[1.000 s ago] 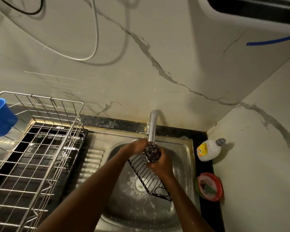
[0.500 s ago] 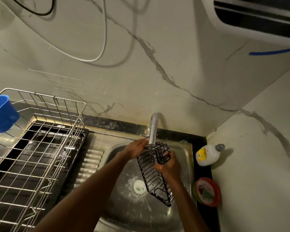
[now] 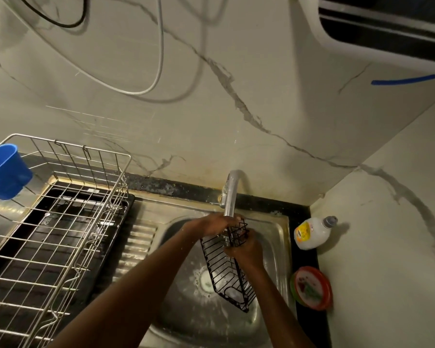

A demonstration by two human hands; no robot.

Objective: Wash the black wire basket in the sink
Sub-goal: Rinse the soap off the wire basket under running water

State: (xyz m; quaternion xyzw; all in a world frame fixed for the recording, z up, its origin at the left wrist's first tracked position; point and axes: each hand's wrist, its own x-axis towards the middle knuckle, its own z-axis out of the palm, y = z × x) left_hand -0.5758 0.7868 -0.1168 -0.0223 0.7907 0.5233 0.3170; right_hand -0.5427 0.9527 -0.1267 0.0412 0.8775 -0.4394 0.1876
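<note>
clearly mid-wash: the left hand [image 3: 212,224] and right hand [image 3: 245,248] each close their grip on the black wire basket [image 3: 226,267], held tilted over the sink [image 3: 278,237] under the tap [image 3: 230,197]. rinsing seems unfinished; running water is hard to make out.

basket: black wire basket [image 3: 226,270] tilted over sink [image 3: 279,247], top end under tap [image 3: 230,197]
left hand [image 3: 211,224]: grips top edge
right hand [image 3: 245,249]: grips right side
counter: bottle [image 3: 312,232], red-rimmed lid [image 3: 312,288]
</note>
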